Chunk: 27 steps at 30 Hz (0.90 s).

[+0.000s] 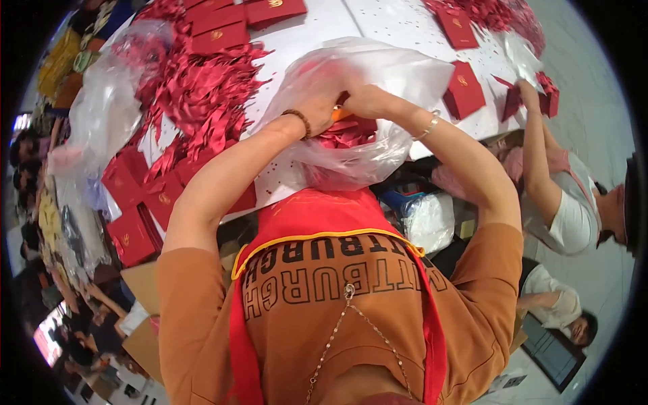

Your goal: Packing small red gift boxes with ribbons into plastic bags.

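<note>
A clear plastic bag (378, 74) full of red paper pieces (347, 133) lies on the white table (317, 30) in front of me. My left hand (317, 108) reaches into the bag's mouth from the left, a bead bracelet on its wrist. My right hand (361, 100) meets it from the right, with a silver bangle on the wrist. Both hands have their fingers closed on the bag's film near a small orange thing (339, 113). The fingertips are partly hidden by the plastic.
A heap of red paper strips (202, 94) and another clear bag (108, 101) lie at the left. Flat red boxes (135, 229) lie at the table's left edge, more red boxes (464, 91) at the right. Another person's arm (533, 135) reaches onto the table from the right.
</note>
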### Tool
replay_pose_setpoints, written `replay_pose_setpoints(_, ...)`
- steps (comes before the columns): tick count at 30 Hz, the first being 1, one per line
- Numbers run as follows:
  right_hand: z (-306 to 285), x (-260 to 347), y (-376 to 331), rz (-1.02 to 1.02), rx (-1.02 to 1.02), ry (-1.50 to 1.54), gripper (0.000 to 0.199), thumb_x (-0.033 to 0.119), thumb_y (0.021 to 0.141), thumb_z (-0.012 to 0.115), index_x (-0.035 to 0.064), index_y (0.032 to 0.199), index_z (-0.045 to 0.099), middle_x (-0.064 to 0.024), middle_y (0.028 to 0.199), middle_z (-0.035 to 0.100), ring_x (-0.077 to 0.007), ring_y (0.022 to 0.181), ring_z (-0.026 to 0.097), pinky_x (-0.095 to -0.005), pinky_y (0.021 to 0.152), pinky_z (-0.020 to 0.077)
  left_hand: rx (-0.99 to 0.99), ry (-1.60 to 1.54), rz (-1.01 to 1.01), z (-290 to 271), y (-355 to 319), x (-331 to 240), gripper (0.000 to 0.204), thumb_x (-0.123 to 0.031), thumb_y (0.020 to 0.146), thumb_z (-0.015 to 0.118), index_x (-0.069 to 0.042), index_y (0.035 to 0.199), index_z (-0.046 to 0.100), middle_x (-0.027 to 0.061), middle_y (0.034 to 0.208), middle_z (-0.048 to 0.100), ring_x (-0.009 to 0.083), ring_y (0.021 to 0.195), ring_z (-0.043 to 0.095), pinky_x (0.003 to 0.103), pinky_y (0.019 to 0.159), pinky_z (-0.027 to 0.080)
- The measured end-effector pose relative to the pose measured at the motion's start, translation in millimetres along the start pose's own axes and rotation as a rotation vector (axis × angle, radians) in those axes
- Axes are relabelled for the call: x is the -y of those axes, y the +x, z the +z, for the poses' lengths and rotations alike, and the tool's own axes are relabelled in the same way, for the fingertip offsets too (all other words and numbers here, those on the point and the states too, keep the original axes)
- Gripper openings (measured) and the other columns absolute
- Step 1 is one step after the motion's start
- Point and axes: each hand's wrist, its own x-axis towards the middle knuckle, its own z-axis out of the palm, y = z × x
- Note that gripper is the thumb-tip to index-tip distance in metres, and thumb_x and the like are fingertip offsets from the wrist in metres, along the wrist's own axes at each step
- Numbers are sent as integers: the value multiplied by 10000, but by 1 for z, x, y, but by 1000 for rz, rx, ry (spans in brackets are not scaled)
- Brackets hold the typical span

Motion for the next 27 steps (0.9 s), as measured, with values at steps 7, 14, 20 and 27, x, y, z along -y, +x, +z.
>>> replay_pose_setpoints(7,54,-53,25,-365,-102,288,360,171,517,667,9,829,589,-134,866,580,-187,828,547,-300,676,440,18,430,-4,20,15,17,445,-299,775,491,-45,1136,433,168,1217,409,308,1160,343,447,971,215)
replay_pose_setpoints(14,63,-15,15,93,134,276,684,556,592,680,36,1029,597,-141,1063,589,-277,971,549,-353,848,419,-177,-71,150,27,9,91,397,-336,866,392,-25,1087,502,211,1123,481,354,1026,449,382,918,330)
replay_pose_setpoints(20,52,-2,2,-47,161,26,844,596,609,641,32,1203,439,-183,1215,429,-296,1122,396,-381,945,323,17,650,-277,-17,20,95,254,-243,790,494,-65,899,638,122,987,586,282,1027,481,427,921,320)
replay_pose_setpoints(27,40,5,-7,-136,-78,-181,1142,573,611,653,14,1359,-4,-266,1357,202,-366,1239,263,-420,1002,263,65,1346,-127,-104,-4,6,203,-189,778,477,-118,828,661,100,901,637,245,1019,517,395,923,317)
